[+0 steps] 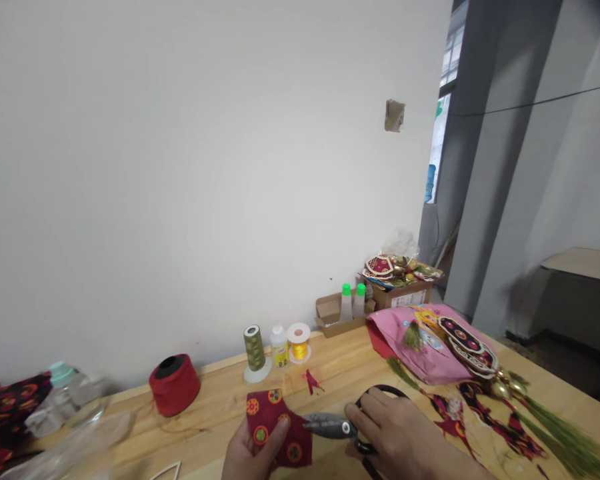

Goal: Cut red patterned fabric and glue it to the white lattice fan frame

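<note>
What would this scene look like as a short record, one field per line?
Left hand: holds dark red patterned cloth
Right hand: holds scissors
Scissor blades: at the cloth's right edge
Surface: wooden table
Beyond the hands: green thread cone, white-capped bottle, yellow thread spool
Left of these: red thread cone
Far right: pink fabric item

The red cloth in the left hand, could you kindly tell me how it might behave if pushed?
The cloth looks like a small, thin piece, so it is probably light. Its upper edge stands above the left hand without drooping, suggesting slight stiffness. Near the scissors it is unsupported, so it could fold there.
</note>
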`<state>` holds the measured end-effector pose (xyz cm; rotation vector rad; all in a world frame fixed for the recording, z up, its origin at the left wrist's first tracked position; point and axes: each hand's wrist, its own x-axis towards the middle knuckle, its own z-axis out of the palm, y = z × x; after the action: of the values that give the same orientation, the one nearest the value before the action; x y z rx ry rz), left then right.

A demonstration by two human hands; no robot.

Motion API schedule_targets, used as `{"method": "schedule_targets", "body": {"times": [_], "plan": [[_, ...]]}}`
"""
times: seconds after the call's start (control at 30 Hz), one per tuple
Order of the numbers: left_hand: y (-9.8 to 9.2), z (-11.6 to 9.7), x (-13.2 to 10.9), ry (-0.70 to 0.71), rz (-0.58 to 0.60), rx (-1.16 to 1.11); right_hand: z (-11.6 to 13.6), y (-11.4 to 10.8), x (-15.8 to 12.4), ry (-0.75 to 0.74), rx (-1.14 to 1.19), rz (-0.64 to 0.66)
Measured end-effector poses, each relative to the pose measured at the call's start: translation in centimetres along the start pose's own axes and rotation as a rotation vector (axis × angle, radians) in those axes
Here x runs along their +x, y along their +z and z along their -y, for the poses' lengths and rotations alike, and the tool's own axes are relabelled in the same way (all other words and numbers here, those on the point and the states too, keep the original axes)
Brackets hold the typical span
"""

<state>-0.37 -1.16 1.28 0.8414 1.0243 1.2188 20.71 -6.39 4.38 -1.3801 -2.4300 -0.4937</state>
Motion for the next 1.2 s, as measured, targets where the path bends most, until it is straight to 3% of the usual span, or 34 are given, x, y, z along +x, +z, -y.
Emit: {"method": "schedule_targets", "body": {"times": [0.57, 1.1, 1.2], "plan": [[0.4, 0.1, -0.3, 0.033, -0.046, -0.007, 0.2, -0.4, 0.2, 0.022, 0.006, 0.074], [0.3, 0.3, 0.0, 0.019, -0.06, 0.019, 0.0, 0.5, 0.0, -0.025, -0.038, 0.052], [0.4, 0.2, -0.1, 0.041, -0.07, 0.022, -0.1, 0.5, 0.0, 0.021, 0.021, 0.056]]}}
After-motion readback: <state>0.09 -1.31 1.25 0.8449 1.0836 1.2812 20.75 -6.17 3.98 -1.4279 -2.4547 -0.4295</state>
